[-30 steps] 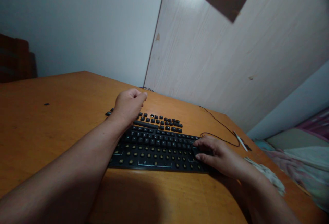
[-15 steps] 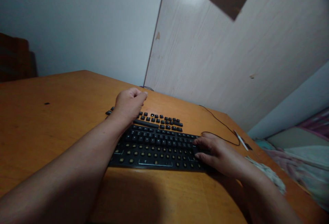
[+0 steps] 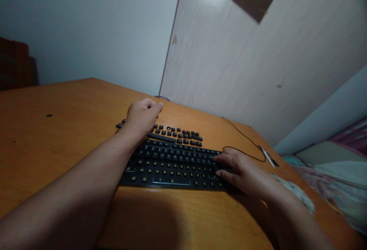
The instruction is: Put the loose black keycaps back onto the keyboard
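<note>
A black keyboard (image 3: pixel 172 181) lies on the wooden table in front of me. Its two nearest rows are bare of caps and show pale key stems; the farther rows carry their keycaps. Just beyond it, loose black keycaps (image 3: pixel 174 134) are laid out in rows, with a long space bar (image 3: pixel 162 138) among them. My left hand (image 3: pixel 143 114) is closed above the left part of these keycaps, thumb against the curled fingers; whatever it may pinch is hidden. My right hand (image 3: pixel 236 168) grips the keyboard's right end, fingers on top, and covers that end.
A single small dark piece (image 3: pixel 49 115) lies far left on the table (image 3: pixel 80 101). A thin cable (image 3: pixel 246 136) curves behind my right hand. Right of it are a white stick-like object (image 3: pixel 266 155) and a crumpled cloth (image 3: pixel 295 190). A wall and panel stand behind the table.
The whole view has shifted very slightly. Both hands keep their places and grips, and the keyboard and keycaps look the same.
</note>
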